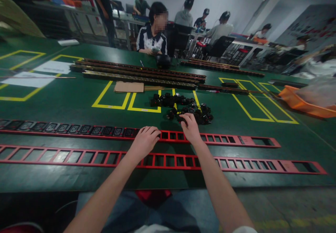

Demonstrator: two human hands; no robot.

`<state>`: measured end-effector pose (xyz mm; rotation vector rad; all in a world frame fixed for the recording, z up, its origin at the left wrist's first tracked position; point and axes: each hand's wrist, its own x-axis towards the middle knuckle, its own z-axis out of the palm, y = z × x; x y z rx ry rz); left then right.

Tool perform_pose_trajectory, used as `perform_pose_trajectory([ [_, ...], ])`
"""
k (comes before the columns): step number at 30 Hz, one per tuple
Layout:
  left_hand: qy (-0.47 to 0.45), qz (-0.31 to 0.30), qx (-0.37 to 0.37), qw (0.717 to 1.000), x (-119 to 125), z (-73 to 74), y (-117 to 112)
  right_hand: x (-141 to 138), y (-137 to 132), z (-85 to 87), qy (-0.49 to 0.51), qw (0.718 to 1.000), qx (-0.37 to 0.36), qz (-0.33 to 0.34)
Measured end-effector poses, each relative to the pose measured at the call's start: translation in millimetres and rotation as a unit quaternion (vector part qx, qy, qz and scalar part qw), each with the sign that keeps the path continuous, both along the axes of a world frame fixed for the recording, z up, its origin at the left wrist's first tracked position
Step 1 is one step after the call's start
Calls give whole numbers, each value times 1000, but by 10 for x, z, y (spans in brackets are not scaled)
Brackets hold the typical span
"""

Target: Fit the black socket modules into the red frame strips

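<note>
Watching the head-cam feed from my end, going left to right: far left on the green counter (78, 100) with the yellow tape boxes there's a white paper sheet (28, 79). Closer in, two long red slotted metal strips run side by side across the whole width. The far red strip (223, 139) has its left stretch filled with a row of black square inserts (65, 128), and the rest of its slots are bare. The near red strip (65, 156) is all open slots. The left hand (144, 142) sits palm down on the far red strip, right where the filled slots end, fingers curled under. From this angle I can't tell if the grip has anything in it. Behind it, near the middle of the counter, lies a flat brown cardboard piece (129, 86), and past that a stack of long dark rails (141, 73). A person in a dark-and-white polo (152, 37) sits across from me. The right hand (191, 129) reaches just over the far red strip, fingertips touching the near edge of the pile of small black plastic parts (183, 107). The back of the hand hides the fingers, so I can't tell that grip either. Way off right is an orange plastic tray (296, 103).
</note>
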<state>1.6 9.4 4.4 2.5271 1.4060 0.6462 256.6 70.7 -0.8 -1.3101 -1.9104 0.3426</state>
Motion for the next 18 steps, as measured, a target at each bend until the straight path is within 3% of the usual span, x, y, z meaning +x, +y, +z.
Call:
perform_pose_trajectory([
  [5,-2,0,1,1000,3,4,-2,-47,-27,46,52,998,-4,19],
  [12,10,11,6,1000,8,-7,0,-290,-272,151,39,995,-44,86],
  [18,10,9,6,1000,1,0,-15,-423,-418,111,-8,989,-34,141],
])
